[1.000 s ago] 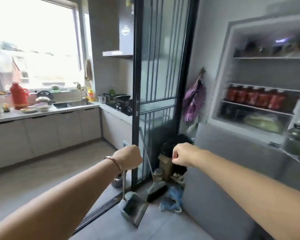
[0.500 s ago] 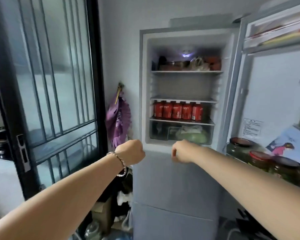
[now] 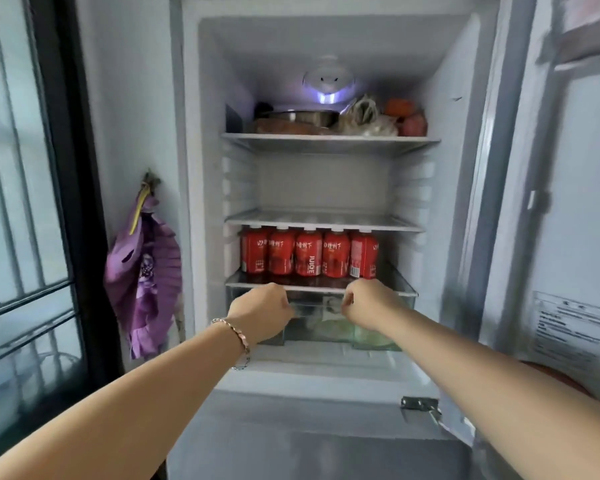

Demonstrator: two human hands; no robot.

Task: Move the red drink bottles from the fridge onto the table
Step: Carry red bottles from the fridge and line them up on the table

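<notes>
A purple bag (image 3: 142, 268) hangs on the wall at nine o'clock beside the open fridge (image 3: 201, 168), where five red drink bottles (image 3: 309, 254) stand in a row on a glass shelf (image 3: 394, 284) at centre. The left hand (image 3: 262, 311) and right hand (image 3: 368, 304) hover just below them toward six o'clock — both curled into fists, holding nothing. Judging by the full row, nothing is moved yet — all five are left, and no table shows.

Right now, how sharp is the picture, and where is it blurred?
Head view: the fridge lamp glows bluish-white with slight glare; the red drink bottles are fairly sharp, labels partly readable; the door sticker and the sliding door are smeared by blur; the wide lens bends straight lines at the sides.
</notes>
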